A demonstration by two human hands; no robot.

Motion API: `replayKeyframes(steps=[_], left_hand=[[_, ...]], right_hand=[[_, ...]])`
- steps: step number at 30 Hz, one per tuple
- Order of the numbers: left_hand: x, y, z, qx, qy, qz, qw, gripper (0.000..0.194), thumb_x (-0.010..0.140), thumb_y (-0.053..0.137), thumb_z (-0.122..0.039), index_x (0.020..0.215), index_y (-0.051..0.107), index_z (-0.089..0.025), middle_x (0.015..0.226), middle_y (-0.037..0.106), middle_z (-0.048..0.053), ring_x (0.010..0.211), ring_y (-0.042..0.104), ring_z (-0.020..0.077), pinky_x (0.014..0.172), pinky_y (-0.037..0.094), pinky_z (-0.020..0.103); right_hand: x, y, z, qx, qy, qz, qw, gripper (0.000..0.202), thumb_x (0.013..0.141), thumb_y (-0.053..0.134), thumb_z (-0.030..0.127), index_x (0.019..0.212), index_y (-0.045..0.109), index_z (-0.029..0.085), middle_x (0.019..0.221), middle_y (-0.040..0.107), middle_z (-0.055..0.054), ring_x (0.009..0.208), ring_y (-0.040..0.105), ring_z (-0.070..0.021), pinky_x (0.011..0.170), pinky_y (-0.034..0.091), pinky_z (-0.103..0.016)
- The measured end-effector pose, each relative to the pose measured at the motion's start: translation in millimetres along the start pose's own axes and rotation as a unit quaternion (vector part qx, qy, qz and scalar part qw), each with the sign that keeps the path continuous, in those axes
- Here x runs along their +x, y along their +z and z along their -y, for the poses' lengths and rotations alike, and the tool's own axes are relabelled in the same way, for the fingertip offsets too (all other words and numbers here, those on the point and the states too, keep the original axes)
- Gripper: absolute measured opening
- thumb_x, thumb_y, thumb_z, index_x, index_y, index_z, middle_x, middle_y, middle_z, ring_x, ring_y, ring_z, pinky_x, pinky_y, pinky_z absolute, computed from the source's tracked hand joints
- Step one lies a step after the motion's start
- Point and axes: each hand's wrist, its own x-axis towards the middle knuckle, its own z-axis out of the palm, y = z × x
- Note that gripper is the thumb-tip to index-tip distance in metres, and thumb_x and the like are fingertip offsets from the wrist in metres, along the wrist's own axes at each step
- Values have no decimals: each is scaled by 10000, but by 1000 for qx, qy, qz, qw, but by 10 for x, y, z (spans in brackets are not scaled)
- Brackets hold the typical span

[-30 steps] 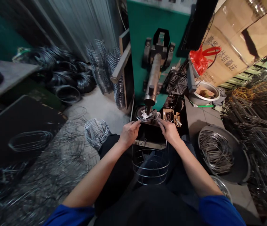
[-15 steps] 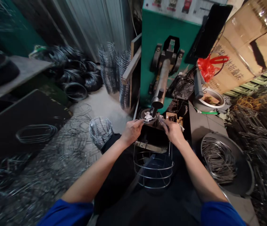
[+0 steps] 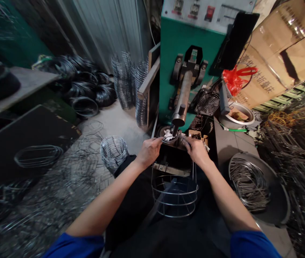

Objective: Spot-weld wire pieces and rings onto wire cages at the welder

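Observation:
My left hand [image 3: 150,153] pinches the left side of a wire basket [image 3: 174,192] near its top, fingers closed. Opposite it, my right hand [image 3: 197,151] grips the right side between thumb and fingers. The basket is a round frame of bare metal wire with several rings, hanging below my hands between my legs. Its top edge is at the lower tip of a green machine [image 3: 165,75], right under a thick metal cylinder arm [image 3: 184,94]. A crumpled white scrap [image 3: 168,135] lies on a round dish beside that tip. My fingertips partly hide the wire they hold.
To the left stand a bundled wire basket stack [image 3: 114,152] and tall ring stacks [image 3: 122,80]; loose wire litters the floor. At right, a grey basin [image 3: 278,200] holds cut wire rods beside a large wire heap [image 3: 300,172]. A wooden bar [image 3: 149,78] juts out beside the machine.
The view has tilted up slightly, so the machine's switch panel shows more. Both hands keep their hold on the wire basket at the machine's tip, with hardly any movement.

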Motion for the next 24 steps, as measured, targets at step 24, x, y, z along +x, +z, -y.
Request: replayKeyframes(steps=[24], left_hand=[[20, -54, -74, 28, -22, 26, 999, 262, 943, 511, -109, 1103, 717, -132, 881, 756, 102, 769, 717, 199, 735, 559, 282]], right_hand=[[-16, 25, 18, 40, -5, -20, 999, 318, 1003, 495, 210, 1237, 706, 171, 1176, 729, -106, 1039, 708, -256, 917, 538, -325]])
